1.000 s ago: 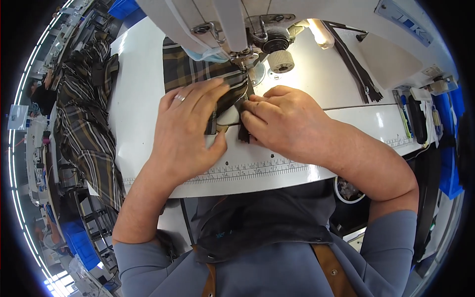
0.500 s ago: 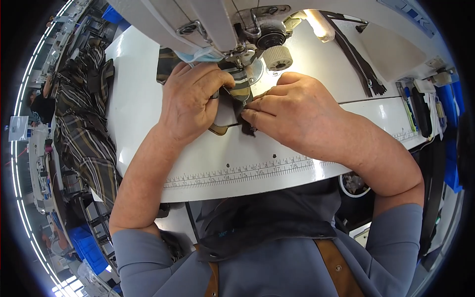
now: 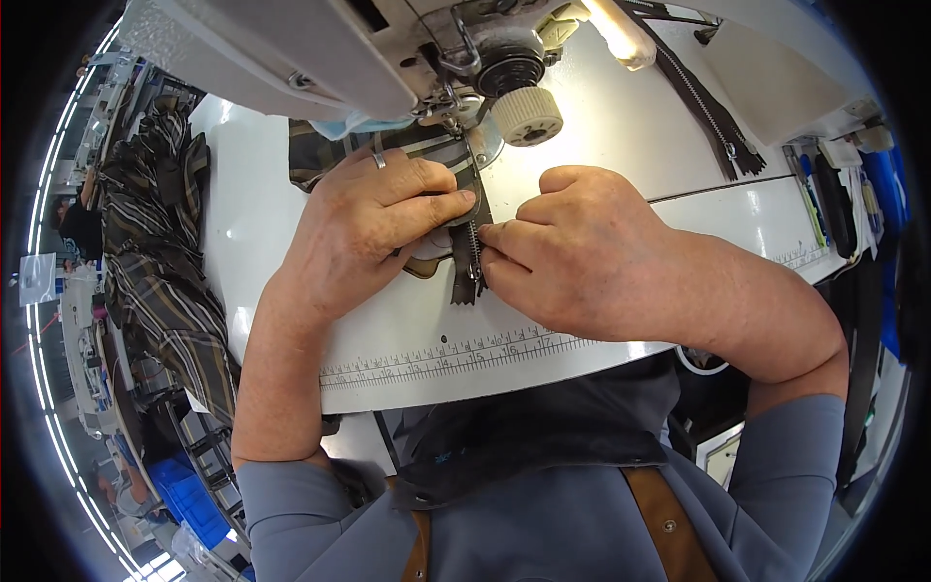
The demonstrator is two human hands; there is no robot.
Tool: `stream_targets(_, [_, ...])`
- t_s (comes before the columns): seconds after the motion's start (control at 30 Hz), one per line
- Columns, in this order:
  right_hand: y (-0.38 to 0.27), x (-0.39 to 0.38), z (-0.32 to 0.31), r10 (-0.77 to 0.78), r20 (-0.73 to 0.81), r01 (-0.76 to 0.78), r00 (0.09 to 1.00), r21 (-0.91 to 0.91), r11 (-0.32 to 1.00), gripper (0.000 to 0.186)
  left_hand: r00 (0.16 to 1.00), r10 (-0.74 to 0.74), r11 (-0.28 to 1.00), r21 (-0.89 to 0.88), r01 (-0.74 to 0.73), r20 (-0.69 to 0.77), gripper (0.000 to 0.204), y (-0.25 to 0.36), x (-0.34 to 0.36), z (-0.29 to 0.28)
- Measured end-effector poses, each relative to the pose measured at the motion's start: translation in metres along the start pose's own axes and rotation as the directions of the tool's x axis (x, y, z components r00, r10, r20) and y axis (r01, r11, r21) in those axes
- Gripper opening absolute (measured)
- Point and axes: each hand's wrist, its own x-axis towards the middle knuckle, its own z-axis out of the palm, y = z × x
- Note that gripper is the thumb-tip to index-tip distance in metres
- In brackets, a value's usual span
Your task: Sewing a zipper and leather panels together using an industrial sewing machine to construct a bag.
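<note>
Surface [image 3: 291, 320]: a white sewing-machine surface filled the middle of the frame, with a printed ruler strip [image 3: 456, 351] running along its near edge.
Sewing machine [image 3: 320, 48]: its pale head crossed the top of the frame, with a cream knob [image 3: 527, 115] and a lit lamp [image 3: 619, 34] at upper centre, and the needle area [image 3: 456, 107] just above the hands.
Plaid garments [image 3: 155, 272]: a heap of dark plaid cloth hung off the surface at the left of the frame, well apart from the hands.
Plaid piece [image 3: 325, 153]: more of the same dark plaid lay flat under the machine head, reaching below the left hand.
Left hand [image 3: 373, 218]: it lay palm down on the cloth at centre frame, fingers [image 3: 436, 206] stretched flat and pressing the fabric just beside the zipper, gripping nothing; a ring showed on one finger.
Right hand [image 3: 582, 247]: right of centre, its fingers [image 3: 504, 238] were curled closed, pinching the zipper's edge.
Zipper [image 3: 470, 257]: a short dark zipper ran down the centre of the frame from the needle area between the two hands, its loose end lying on the surface.
Spare zippers [image 3: 713, 116]: dark zippers lay at the upper right, apart from the work.
Risk: both sets of fingertips sat near the needle; they could plausibly be caught if the fabric fed forward.
Second risk: if the pinch slackened, the zipper might drift off the cloth edge and the seam run crooked.
</note>
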Motion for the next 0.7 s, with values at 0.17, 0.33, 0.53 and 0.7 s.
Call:
stream_targets(0.17, [0.002,0.002,-0.001,0.020,0.024,-0.020,1.000,-0.004,1.000,0.014,1.000,0.008,0.998,0.066,-0.008,-0.003,0.025,0.000,0.001,0.000])
stream_targets(0.33, [0.009,0.004,0.002,0.076,0.021,-0.075,0.997,-0.019,0.997,0.012,1.000,0.004,0.997,0.075,-0.002,-0.016,0.026,-0.007,0.006,0.001])
stream_targets(0.53, [0.012,0.008,0.009,0.137,0.001,-0.137,0.991,-0.069,0.988,0.010,0.997,-0.007,0.991,0.134,0.018,-0.082,0.026,-0.011,0.008,0.005])
stream_targets(0.7, [0.011,0.009,0.010,0.189,0.022,-0.188,0.982,-0.071,0.980,0.010,0.994,0.021,0.977,0.213,0.001,-0.103,0.026,-0.010,0.009,0.009])
